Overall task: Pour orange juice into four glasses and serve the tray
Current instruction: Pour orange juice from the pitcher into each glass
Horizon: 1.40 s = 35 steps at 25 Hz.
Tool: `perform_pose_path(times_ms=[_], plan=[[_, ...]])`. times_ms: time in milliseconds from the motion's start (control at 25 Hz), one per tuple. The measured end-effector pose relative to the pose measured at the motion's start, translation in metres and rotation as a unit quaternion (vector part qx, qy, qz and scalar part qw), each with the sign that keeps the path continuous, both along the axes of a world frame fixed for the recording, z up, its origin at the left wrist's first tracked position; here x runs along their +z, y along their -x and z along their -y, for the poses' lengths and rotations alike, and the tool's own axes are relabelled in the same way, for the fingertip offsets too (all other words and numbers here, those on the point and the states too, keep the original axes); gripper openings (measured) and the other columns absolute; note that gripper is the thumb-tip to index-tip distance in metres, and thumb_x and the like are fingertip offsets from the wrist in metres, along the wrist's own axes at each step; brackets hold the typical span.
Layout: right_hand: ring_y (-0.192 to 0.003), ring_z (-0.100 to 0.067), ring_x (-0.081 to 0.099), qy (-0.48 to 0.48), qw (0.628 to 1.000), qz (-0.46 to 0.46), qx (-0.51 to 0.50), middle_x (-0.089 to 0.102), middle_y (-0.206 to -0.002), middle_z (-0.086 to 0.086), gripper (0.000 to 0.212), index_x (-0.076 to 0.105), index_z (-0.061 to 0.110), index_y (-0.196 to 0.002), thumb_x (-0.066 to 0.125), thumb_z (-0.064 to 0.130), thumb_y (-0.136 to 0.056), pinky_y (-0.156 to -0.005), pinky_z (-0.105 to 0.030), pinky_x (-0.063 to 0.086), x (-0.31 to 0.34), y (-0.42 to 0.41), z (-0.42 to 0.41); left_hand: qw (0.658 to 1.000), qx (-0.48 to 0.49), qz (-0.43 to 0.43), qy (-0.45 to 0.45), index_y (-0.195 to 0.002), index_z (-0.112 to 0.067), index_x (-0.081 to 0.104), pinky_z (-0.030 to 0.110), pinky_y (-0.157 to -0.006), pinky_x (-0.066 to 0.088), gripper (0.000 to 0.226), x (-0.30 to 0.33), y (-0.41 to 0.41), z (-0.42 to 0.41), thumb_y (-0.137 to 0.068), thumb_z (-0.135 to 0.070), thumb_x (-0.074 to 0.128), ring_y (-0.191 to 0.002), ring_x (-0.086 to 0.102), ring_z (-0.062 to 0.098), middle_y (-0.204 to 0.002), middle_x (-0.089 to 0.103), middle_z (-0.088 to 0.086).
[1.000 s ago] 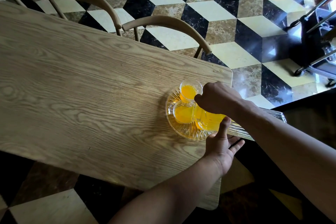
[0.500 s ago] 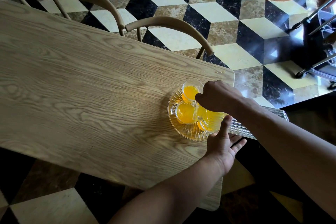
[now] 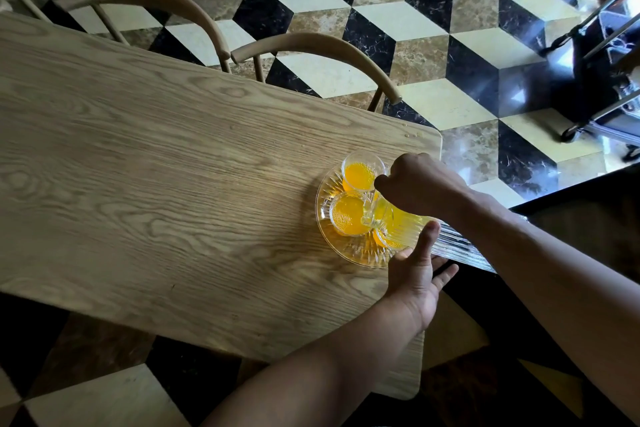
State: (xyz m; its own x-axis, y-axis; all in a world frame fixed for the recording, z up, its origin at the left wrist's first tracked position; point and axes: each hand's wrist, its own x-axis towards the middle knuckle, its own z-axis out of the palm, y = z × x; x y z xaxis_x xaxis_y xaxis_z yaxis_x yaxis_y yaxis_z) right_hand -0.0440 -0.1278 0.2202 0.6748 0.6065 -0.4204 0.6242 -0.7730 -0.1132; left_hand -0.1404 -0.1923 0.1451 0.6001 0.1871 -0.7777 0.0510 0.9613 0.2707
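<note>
- My right hand (image 3: pixel 420 184) curls around the handle of a ribbed glass jug (image 3: pixel 408 229), tipping it over the glasses.
- My left hand (image 3: pixel 415 274) steadies the jug from below, thumb pressed on its side, fingers (image 3: pixel 446 270) straight underneath.
- Two glasses (image 3: pixel 348 213) on the clear tray (image 3: pixel 356 251), near the counter (image 3: pixel 173 184) corner, already hold juice.
- A third sits under the jug; a fourth I cannot see.
- Serving the tray is left, I judge.

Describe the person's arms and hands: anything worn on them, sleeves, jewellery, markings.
Both forearms are bare as far as the head view shows; no sleeve edge comes into view. The left hand and the right hand wear no gloves, and no watch, bracelet or ring shows on either. No tattoos or other markings are visible, though the near parts lie in shadow.
</note>
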Motion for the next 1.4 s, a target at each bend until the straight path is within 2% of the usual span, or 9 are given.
perform_pose_path(times_ms=[200,320,520,640,800,1000,1080,1200,1400], plan=[[-0.052,-0.025,0.048,-0.002,1.0,-0.003,-0.024,0.052,-0.062,-0.007,0.048,0.051,0.004,-0.064,0.053,0.042,-0.094,-0.055,-0.028,0.04,0.002,-0.005,0.016,1.0,-0.023,-0.006,0.002,-0.104,-0.006,0.058,0.048,-0.093,0.06,0.123,0.004,-0.002,0.011,-0.003,-0.064,0.096,-0.099,0.064,0.027,-0.104,0.059,0.013],[-0.052,-0.024,0.047,0.004,0.999,-0.001,-0.04,0.052,-0.063,-0.007,0.047,0.051,0.005,-0.065,0.054,0.042,-0.094,-0.053,-0.026,0.038,0.004,-0.009,0.028,0.999,-0.04,-0.009,0.008,-0.101,-0.007,0.055,0.049,-0.093,0.06,0.121,0.005,-0.005,0.02,-0.002,-0.063,0.097,-0.101,0.063,0.028,-0.107,0.057,0.016],[-0.059,-0.026,0.052,0.014,0.998,0.004,-0.061,0.052,-0.066,-0.005,0.042,0.052,0.007,-0.067,0.054,0.04,-0.093,-0.054,-0.027,0.039,0.002,-0.015,0.048,0.998,-0.062,-0.012,0.016,-0.103,-0.006,0.06,0.042,-0.081,0.063,0.121,0.009,-0.008,0.036,-0.002,-0.062,0.097,-0.094,0.064,0.025,-0.101,0.059,0.013],[-0.061,-0.023,0.054,0.037,0.998,0.001,-0.056,0.052,-0.071,-0.004,0.038,0.061,0.006,-0.078,0.053,0.04,-0.093,-0.054,-0.028,0.039,-0.003,-0.017,0.052,0.997,-0.058,-0.019,0.039,-0.124,-0.005,0.056,0.042,-0.077,0.064,0.137,0.01,-0.009,0.043,-0.006,-0.059,0.099,-0.102,0.064,0.029,-0.108,0.058,0.015],[-0.067,-0.029,0.054,0.068,0.997,0.002,-0.044,0.049,-0.074,-0.007,0.033,0.056,0.01,-0.08,0.052,0.04,-0.093,-0.057,-0.028,0.038,-0.01,-0.017,0.05,0.995,-0.063,-0.02,0.068,-0.111,-0.01,0.057,0.038,-0.065,0.065,0.125,0.01,-0.009,0.049,-0.004,-0.061,0.098,-0.102,0.065,0.03,-0.111,0.058,0.016],[-0.06,-0.023,0.052,0.089,0.996,0.008,-0.02,0.052,-0.073,-0.006,0.037,0.054,0.01,-0.076,0.051,0.041,-0.096,-0.061,-0.029,0.043,-0.008,-0.017,0.044,0.994,-0.077,-0.028,0.075,-0.119,-0.005,0.055,0.036,-0.06,0.064,0.136,0.01,-0.01,0.05,-0.003,-0.063,0.096,-0.106,0.067,0.033,-0.129,0.059,0.024],[-0.059,-0.021,0.051,0.091,0.996,0.011,-0.008,0.053,-0.073,-0.005,0.038,0.051,0.01,-0.072,0.05,0.039,-0.097,-0.06,-0.028,0.043,-0.008,-0.016,0.042,0.993,-0.078,-0.022,0.082,-0.121,-0.002,0.055,0.033,-0.053,0.062,0.143,0.012,-0.01,0.049,0.003,-0.064,0.095,-0.101,0.068,0.031,-0.126,0.062,0.024],[-0.058,-0.02,0.051,0.088,0.996,0.009,0.001,0.053,-0.073,-0.005,0.039,0.047,0.013,-0.067,0.049,0.036,-0.098,-0.059,-0.027,0.043,-0.008,-0.014,0.038,0.993,-0.064,-0.005,0.095,-0.117,-0.002,0.054,0.03,-0.048,0.06,0.144,0.012,-0.01,0.048,0.008,-0.062,0.094,-0.093,0.067,0.028,-0.109,0.065,0.019],[-0.06,-0.021,0.052,0.093,0.996,0.007,0.015,0.053,-0.073,-0.005,0.038,0.048,0.014,-0.065,0.049,0.034,-0.098,-0.061,-0.028,0.045,-0.003,-0.012,0.032,0.992,-0.06,0.011,0.114,-0.139,0.002,0.049,0.031,-0.048,0.06,0.163,0.01,-0.011,0.045,0.005,-0.06,0.096,-0.094,0.069,0.03,-0.118,0.065,0.021]])
